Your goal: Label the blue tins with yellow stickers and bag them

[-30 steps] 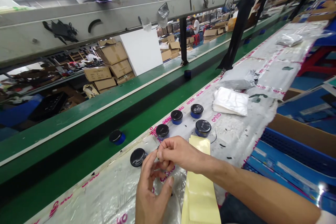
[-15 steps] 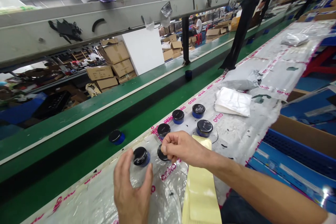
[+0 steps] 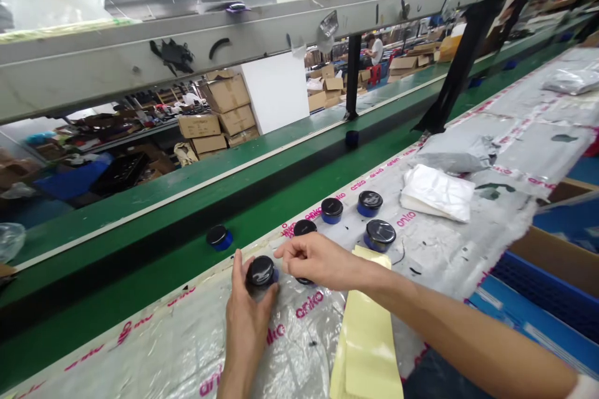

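Note:
My left hand (image 3: 249,305) is closed around the sides of a round jar (image 3: 261,270) with a glossy black lid and blue base, thumb on the near side, fingers on the far side. Just right of that lid, my right hand (image 3: 313,259) holds its fingertips pinched together; anything between them is too small to make out. Another dark jar (image 3: 305,280) is mostly hidden under the right hand. Behind the knuckles stands one more jar (image 3: 304,227). Yellow sheets (image 3: 367,343) lie beneath my right forearm.
More jars (image 3: 380,235) stand on the plastic-covered table (image 3: 178,343), near a stack of white bags (image 3: 437,192) and a grey plastic bag (image 3: 456,153). A jar (image 3: 219,237) sits on the green conveyor belt (image 3: 281,190). Overhead runs a metal beam (image 3: 262,31); a person (image 3: 375,50) sits far back.
My left hand has closed in on the jar from a spread position. My right hand has moved slightly left, towards that jar's lid. The view has shifted a little.

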Available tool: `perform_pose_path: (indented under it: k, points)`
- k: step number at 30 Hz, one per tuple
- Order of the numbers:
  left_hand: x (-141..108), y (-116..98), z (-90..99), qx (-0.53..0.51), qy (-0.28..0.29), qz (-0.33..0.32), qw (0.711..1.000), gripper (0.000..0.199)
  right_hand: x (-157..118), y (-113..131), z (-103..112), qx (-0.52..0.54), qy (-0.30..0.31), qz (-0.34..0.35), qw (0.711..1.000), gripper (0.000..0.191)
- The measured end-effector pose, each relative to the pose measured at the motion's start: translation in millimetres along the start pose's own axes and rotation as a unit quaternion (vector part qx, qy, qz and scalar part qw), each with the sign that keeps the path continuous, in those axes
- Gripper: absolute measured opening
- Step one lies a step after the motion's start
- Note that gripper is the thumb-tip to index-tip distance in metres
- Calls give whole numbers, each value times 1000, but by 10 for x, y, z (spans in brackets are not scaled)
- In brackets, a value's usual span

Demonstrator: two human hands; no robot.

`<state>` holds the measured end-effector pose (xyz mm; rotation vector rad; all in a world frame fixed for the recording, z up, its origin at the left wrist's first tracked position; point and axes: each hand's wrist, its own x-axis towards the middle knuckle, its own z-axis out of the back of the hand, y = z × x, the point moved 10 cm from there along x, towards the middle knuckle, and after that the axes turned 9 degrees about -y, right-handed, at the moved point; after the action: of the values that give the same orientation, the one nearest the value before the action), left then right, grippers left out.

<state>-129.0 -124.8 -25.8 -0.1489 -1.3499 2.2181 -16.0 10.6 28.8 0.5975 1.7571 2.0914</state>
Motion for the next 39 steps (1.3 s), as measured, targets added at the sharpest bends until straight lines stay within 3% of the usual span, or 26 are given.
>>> perform_pose_path:
  k: [9,17,39]
  points:
    - [-142,-190,33,-36,10,-44,998,97,186,126,-171,-129,102,64,984,11]
    - [-196,-268,100,-28,-24,-89,995,95,87,177,-300,-91,180,70,977,13]
    - [-222,-330,130,-48,-48,-132,989,91,159,198,-287,-132,174,92,972,10]
